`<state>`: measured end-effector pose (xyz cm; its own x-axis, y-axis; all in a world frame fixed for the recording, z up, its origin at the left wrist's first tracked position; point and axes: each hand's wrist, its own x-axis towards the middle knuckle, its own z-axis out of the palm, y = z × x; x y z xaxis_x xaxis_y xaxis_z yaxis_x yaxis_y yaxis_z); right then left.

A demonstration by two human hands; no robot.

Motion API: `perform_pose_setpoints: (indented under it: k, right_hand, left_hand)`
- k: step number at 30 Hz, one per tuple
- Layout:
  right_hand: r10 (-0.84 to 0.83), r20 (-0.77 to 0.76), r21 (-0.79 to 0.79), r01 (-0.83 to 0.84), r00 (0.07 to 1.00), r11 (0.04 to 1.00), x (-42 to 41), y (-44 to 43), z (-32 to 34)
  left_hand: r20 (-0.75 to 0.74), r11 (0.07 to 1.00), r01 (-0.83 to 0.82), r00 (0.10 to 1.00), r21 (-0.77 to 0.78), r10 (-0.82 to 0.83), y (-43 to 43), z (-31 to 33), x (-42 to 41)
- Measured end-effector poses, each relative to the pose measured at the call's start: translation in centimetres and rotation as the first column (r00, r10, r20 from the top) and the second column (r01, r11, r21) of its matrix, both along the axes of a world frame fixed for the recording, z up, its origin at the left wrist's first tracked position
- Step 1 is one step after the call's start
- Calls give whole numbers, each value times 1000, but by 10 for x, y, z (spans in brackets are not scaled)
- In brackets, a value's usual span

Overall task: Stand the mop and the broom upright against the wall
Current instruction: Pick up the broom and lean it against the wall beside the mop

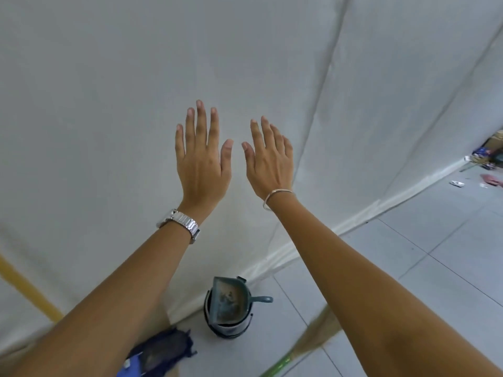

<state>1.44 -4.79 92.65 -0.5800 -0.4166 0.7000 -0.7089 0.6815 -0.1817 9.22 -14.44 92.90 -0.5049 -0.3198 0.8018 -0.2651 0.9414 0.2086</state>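
Both hands up and empty: my left hand (202, 156) and right hand (269, 161) hover with fingers spread, gripping nothing, in front of the white wall (109, 77). The broom (313, 336) lies slanted low on the floor beneath my right forearm; the mop (160, 349) sits bottom left. I judge nothing is stood up yet, so next I reach down for a handle.

Soft, even daylight fills the scene, with no glare and only faint shadows in the folds of the white sheet (272, 63). The wide lens bends straight lines near the edges. The broom (317, 333) at the bottom is smeared by blur
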Motion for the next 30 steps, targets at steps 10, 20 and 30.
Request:
perform_pose_setpoints:
  k: [10,20,30]
  right_hand:
    - [2,221,269,-63,975,961,-95,131,-208]
    - [44,510,414,-289,859,863,-91,166,-531]
    - [19,753,449,-534,657,716,-19,155,-829]
  left_hand:
    - [263,946,-71,965,317,-16,111,-231,-73]
    - [479,756,-324,878,568,17,140,-560,-51]
    - [766,201,-751,643,628,8,150,-861,59]
